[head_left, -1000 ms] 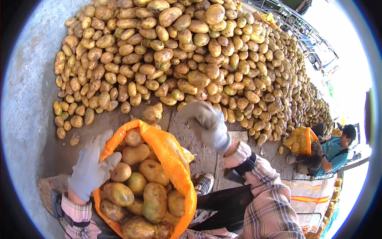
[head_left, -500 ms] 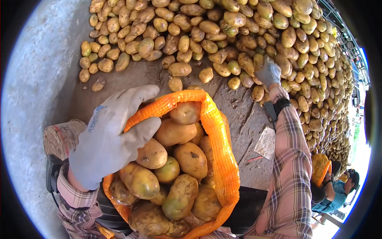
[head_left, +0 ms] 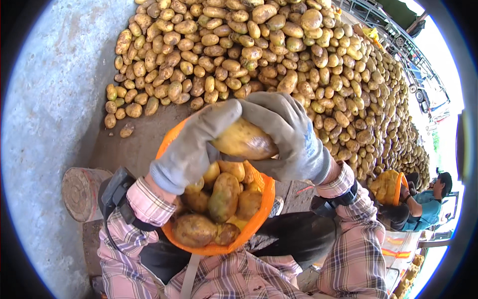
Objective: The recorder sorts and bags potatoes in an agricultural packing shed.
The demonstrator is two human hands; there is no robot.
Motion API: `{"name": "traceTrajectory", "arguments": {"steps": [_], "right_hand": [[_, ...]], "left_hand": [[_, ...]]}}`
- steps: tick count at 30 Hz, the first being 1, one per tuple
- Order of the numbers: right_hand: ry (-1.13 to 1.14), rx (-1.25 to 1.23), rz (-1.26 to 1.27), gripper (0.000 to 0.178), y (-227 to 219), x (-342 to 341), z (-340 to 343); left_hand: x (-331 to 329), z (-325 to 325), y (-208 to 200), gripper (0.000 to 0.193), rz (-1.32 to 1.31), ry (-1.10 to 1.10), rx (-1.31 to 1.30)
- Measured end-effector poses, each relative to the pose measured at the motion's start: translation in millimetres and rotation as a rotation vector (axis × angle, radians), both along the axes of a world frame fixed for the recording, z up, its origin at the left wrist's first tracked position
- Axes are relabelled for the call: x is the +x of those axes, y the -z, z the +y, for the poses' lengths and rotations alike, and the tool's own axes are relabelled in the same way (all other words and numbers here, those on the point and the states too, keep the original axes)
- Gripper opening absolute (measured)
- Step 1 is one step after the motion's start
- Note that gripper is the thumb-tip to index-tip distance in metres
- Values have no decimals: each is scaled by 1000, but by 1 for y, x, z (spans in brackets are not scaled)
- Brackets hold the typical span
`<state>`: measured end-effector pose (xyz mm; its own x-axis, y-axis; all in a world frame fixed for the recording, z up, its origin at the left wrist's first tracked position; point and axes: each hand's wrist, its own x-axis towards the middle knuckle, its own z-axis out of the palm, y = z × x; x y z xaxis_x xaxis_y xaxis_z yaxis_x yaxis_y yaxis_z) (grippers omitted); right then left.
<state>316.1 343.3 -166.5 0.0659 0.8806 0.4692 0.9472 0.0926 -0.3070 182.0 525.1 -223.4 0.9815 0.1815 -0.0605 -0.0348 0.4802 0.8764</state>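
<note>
A large brown potato is held between my two gloved hands, above the mouth of an orange mesh bag. My left hand closes on its left end, and my right hand wraps over its top and right side. Below them the bag stands open between my legs, with several potatoes in it, some tinged green. My hands hide the far part of the bag's rim. Both gloves are grey and look dirty on the fingers.
A big heap of potatoes spreads across the floor ahead and to the right. A pale wall runs along the left, beside a round wooden block. At the right sits a person with another orange bag.
My right hand has come back from the heap to above the bag, where a potato is now in both hands. My left hand has left the bag's rim. The view has shifted.
</note>
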Motion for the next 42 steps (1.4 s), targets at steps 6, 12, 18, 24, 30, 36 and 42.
{"name": "traceTrajectory", "arguments": {"steps": [6, 12, 18, 24, 30, 36, 42], "right_hand": [[464, -76, 699, 96, 62, -23, -61], [322, -29, 1098, 55, 99, -47, -73], [503, 137, 1544, 48, 72, -51, -77], [429, 98, 1622, 43, 70, -44, -77], [407, 82, 1596, 41, 65, -49, -81], [477, 28, 1102, 38, 76, -53, -66], [374, -343, 1007, 35, 45, -1, -86]], "left_hand": [[-43, 0, -21, 42, 79, -123, 372], [-22, -47, -12, 55, 348, 35, 576], [17, -81, -8, 77, 397, 347, 1193], [34, -70, -29, 71, 485, 677, 1412], [19, -85, 25, 31, 146, 657, 1568], [7, -93, 70, 22, 54, 497, 1645], [10, -74, 19, 31, 152, 594, 1554]]}}
